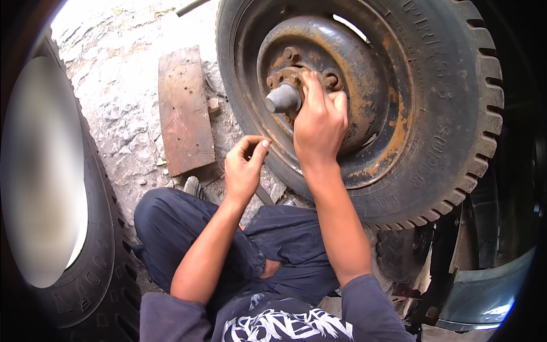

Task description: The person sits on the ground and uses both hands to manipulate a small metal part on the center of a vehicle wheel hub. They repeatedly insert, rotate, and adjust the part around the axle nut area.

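Observation:
A large wheel with a black tyre (444,114) and a rusty rim stands in front of me on the right. From its hub a grey metal cap (283,98) sticks out, ringed by small bolts. Beside that cap, my right hand (322,128) is closed with its fingertips at the hub's bolted flange. What lies under those fingertips is hidden. My left hand (244,171) is held lower and to the left, in front of the tyre's near edge. Its thumb and forefinger are pinched together, and anything between them is too small to tell.
A curved, drilled brown plate (187,111) lies on rough, pale ground left of the wheel. Another tyre (99,251) stands close on my left. At the lower right is a shiny curved metal panel (484,299). My bent knees (171,219) are below the wheel.

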A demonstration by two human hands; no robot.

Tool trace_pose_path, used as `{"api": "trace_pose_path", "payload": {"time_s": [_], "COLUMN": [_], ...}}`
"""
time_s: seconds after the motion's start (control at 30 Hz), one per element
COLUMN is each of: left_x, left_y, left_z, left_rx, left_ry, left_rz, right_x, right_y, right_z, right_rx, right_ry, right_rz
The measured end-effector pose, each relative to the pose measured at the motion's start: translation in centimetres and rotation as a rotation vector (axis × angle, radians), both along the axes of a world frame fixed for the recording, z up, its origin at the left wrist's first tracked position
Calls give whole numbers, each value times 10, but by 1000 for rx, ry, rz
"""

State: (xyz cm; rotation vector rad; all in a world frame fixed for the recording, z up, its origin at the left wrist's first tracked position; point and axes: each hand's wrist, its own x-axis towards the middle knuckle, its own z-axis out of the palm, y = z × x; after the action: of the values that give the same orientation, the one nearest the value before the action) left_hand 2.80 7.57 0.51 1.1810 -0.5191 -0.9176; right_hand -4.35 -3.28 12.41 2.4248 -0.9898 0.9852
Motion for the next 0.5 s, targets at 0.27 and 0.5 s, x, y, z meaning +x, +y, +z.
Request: {"api": "trace_pose_path", "payload": {"time_s": [0.27,0.5], "left_x": [0,2], "left_y": [6,3], "left_z": [-4,-5], "left_rx": [39,-25], "left_ry": [161,150], "left_rz": [-50,-10], "right_x": [-4,-24], "right_y": [3,17], "right_z": [-23,-43], "right_rx": [-62,7], "right_ry": [-169,-241], "right_rz": [-22,41]}}
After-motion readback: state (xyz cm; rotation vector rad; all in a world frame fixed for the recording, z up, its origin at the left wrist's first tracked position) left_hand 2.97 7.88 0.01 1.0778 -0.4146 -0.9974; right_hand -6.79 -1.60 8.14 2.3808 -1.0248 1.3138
